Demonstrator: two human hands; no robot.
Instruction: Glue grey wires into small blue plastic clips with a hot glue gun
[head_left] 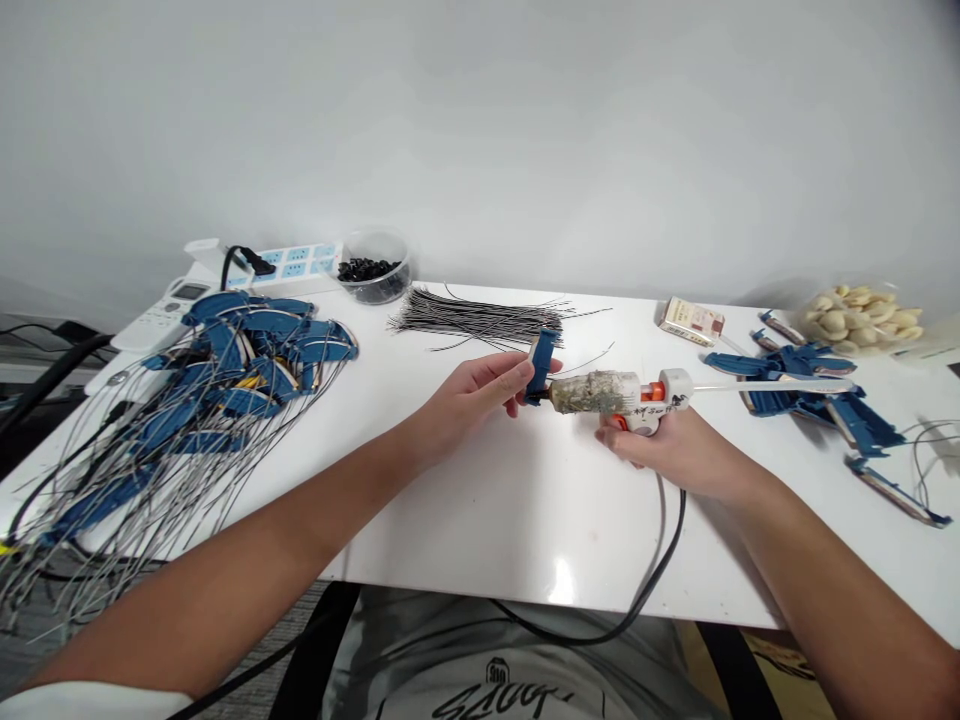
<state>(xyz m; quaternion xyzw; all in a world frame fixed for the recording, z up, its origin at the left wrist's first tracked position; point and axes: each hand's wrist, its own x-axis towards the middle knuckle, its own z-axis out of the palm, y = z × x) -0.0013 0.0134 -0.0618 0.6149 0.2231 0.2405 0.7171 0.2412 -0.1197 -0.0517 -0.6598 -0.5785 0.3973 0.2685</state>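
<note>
Near the middle of the white table, my left hand (491, 385) pinches a small blue plastic part (541, 362) held upright between thumb and fingers. My right hand (660, 440) is wrapped round the handle of a white glue gun (634, 397) with orange bits and a crusted front barrel. Its nozzle points left and meets the lower end of the blue part; whether they touch is hard to tell. A long translucent glue stick (772, 385) sticks out of the gun's back. Thin wire shows just behind the blue part.
A bundle of dark wires (480, 318) lies behind my hands. Blue parts with wires (247, 360) are heaped left, more blue parts (810, 385) right. At the back stand a tub of black pieces (371, 272), a power strip (296, 262), a small box (691, 320) and a bag of pale pieces (859, 318).
</note>
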